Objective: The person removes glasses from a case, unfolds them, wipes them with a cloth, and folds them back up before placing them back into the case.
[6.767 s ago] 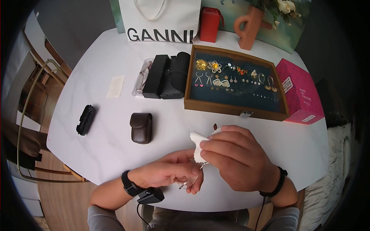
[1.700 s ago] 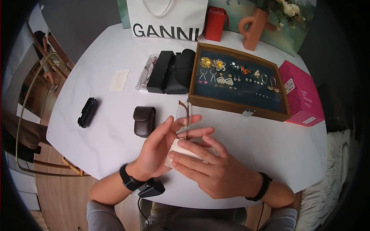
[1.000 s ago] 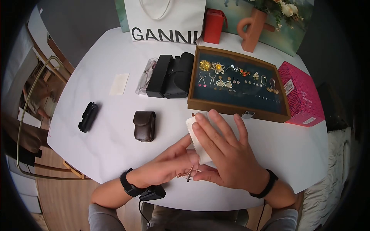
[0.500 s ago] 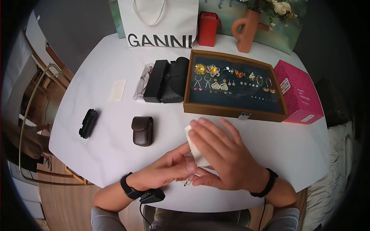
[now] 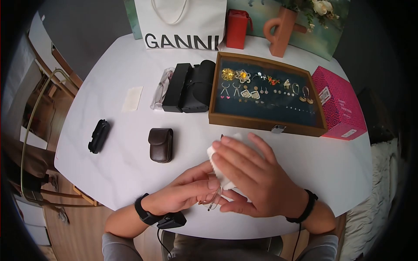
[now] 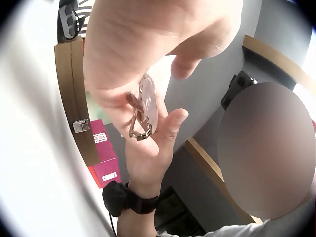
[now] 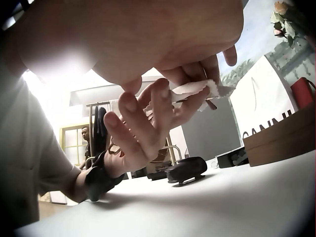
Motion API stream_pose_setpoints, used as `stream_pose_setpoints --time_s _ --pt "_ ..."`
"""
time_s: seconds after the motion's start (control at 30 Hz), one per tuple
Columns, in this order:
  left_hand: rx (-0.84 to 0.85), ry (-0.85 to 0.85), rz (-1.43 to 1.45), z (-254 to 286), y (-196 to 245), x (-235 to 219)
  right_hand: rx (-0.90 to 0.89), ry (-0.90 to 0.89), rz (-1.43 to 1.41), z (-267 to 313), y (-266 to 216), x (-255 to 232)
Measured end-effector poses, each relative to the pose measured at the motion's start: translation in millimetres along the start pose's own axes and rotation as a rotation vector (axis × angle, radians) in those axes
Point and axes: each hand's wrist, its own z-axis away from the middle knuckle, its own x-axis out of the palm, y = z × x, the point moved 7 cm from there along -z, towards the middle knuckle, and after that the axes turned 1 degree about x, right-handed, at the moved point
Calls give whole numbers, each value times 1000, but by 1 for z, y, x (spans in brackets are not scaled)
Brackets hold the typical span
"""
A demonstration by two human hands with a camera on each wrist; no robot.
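Note:
My left hand (image 5: 191, 187) holds a pair of thin-framed eyeglasses (image 5: 212, 201), thumb over the frame. One lens and a brown-tipped temple hang below the fingers in the head view; the left wrist view shows the eyeglasses (image 6: 148, 101) edge-on against the palm. A white cleaning cloth (image 5: 221, 174) with a zigzag edge covers the other part of them. My right hand (image 5: 261, 182) lays its straight fingers flat on the cloth, thumb spread apart below. In the right wrist view the cloth (image 7: 190, 90) lies between the fingers of both hands.
A brown leather pouch (image 5: 160, 145) stands left of the hands, with a black case (image 5: 99, 136) and another pale cloth (image 5: 132, 99) farther left. Behind are black glasses cases (image 5: 198, 87), a glass-topped jewellery box (image 5: 270, 114) and a pink box (image 5: 342, 106).
The eyeglasses, earlier held up above the left fingers, now hang low towards the body. My right hand has moved forward with its fingers spread on the cloth, shifting slightly over the last second.

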Motion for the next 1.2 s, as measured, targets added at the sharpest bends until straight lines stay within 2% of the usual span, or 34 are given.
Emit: stream_pose_setpoints --time_s 0.13,0.17,0.23,0.3,0.33,0.4,0.47,0.57,0.63,0.77,0.83,1.03,1.2 --pt "-79 40 34 1 1 -3 -78 -58 44 -1 -6 1" --pt "-19 6 10 -1 7 5 -79 -58 43 -1 -6 0" --pt "41 -28 -13 -3 10 7 51 18 85 -2 4 -8" --pt "88 -126 83 -2 7 4 28 24 48 -1 3 -4" --pt "89 -126 83 -3 6 6 5 31 9 -1 0 -3" --pt "70 19 122 -6 1 1 -48 -19 -17 1 -8 3" --pt "66 -24 81 -4 -6 -12 -98 -68 -43 2 -12 5" --pt "67 -101 -4 -5 0 -5 -16 -51 49 -1 -4 -1" --pt "75 -134 -49 -5 3 0 86 23 94 -2 4 -7" --pt "52 -76 -24 -6 3 1 28 26 7 -1 -3 0" --pt "34 -33 1 -7 4 0 -88 -73 -46 2 -14 9" --pt "103 66 51 -8 13 -6 -227 -94 -56 9 -31 21" --pt "101 104 85 -8 13 -7 -156 -90 -46 4 -23 16"
